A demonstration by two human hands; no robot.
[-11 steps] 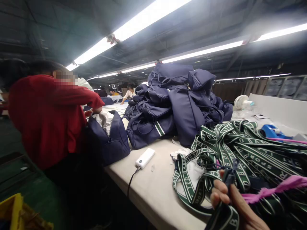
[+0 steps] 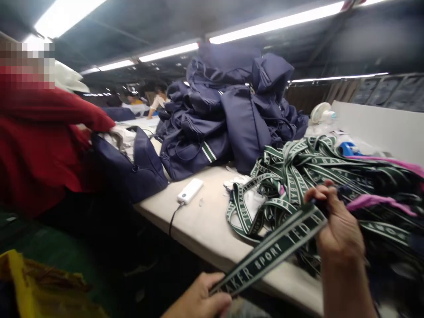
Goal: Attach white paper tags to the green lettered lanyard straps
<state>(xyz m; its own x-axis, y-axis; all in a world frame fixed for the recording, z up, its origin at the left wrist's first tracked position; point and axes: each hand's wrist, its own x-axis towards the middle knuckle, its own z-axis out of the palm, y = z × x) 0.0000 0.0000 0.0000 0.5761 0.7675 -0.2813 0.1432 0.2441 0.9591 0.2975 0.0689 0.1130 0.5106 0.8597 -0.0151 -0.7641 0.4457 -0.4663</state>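
Strap [image 2: 270, 254] of green webbing with white lettering runs diagonally across the lower centre of the frame — pinched at its lower end by the left hand [image 2: 198, 302], fingers closed on it, and at its upper end by the right hand [image 2: 338, 225], likewise gripping. Behind, at right, lies a tangled strap pile [image 2: 331, 172] on the table [image 2: 205, 221]; navy bags [image 2: 232, 110] stack at upper centre.

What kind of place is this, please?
Probably a bag factory: navy bags piled on a long table, a heap of printed green straps, and other workers under strip lights.
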